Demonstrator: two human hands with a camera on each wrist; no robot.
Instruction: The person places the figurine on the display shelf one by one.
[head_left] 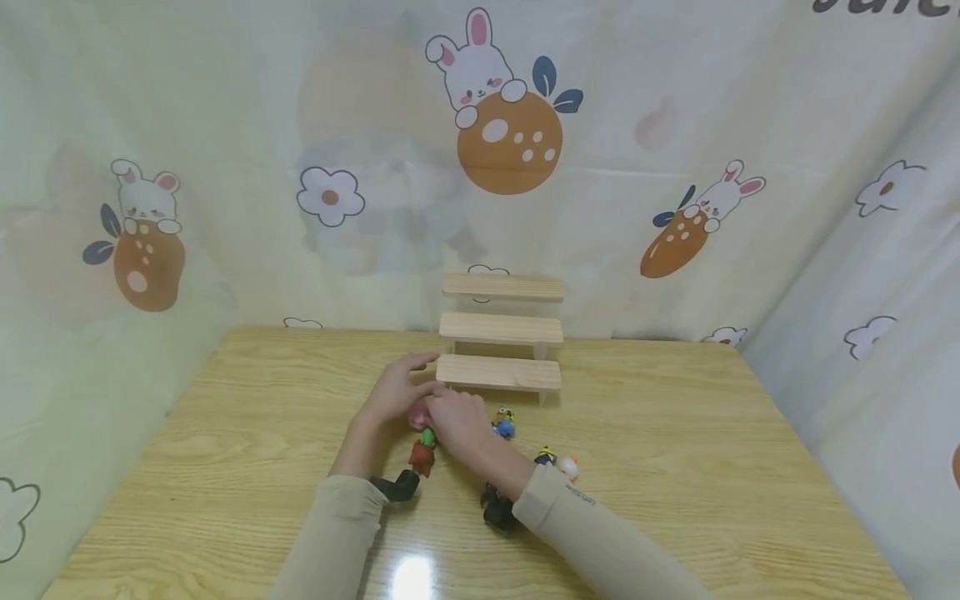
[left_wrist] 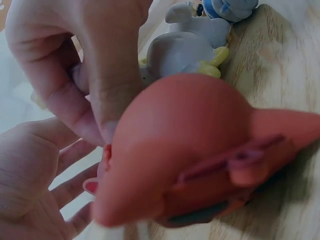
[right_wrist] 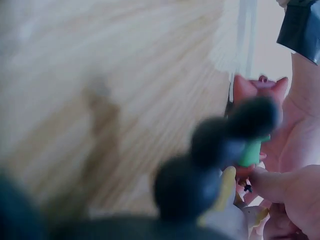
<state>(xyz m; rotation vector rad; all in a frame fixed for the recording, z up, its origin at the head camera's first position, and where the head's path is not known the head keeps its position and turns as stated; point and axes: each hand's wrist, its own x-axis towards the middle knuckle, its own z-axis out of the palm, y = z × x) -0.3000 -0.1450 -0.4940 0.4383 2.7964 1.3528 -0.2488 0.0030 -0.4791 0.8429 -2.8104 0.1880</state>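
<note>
In the head view my right hand (head_left: 461,425) bends in over a red figurine (head_left: 422,457) with a green middle. The left wrist view brings the figurine's red head (left_wrist: 185,135) close, with pointed ears and a small loop. My right thumb and curled fingers (left_wrist: 107,115) pinch its lower end. From the right wrist view its green body (right_wrist: 248,152) lies beside my left palm. My left hand (head_left: 397,392) is spread, fingers extended by the bottom step of the wooden shelf (head_left: 498,372). Between the hands sits a pinkish round thing (head_left: 418,415), partly hidden.
A blue-and-yellow figurine (head_left: 504,423) stands right of my hands, before the three-step shelf. A white figurine (head_left: 568,468) and a dark one with yellow (head_left: 546,455) sit by my right sleeve. Blurred dark round shapes (right_wrist: 182,187) fill the right wrist view's foreground. A patterned curtain (head_left: 390,167) hangs behind.
</note>
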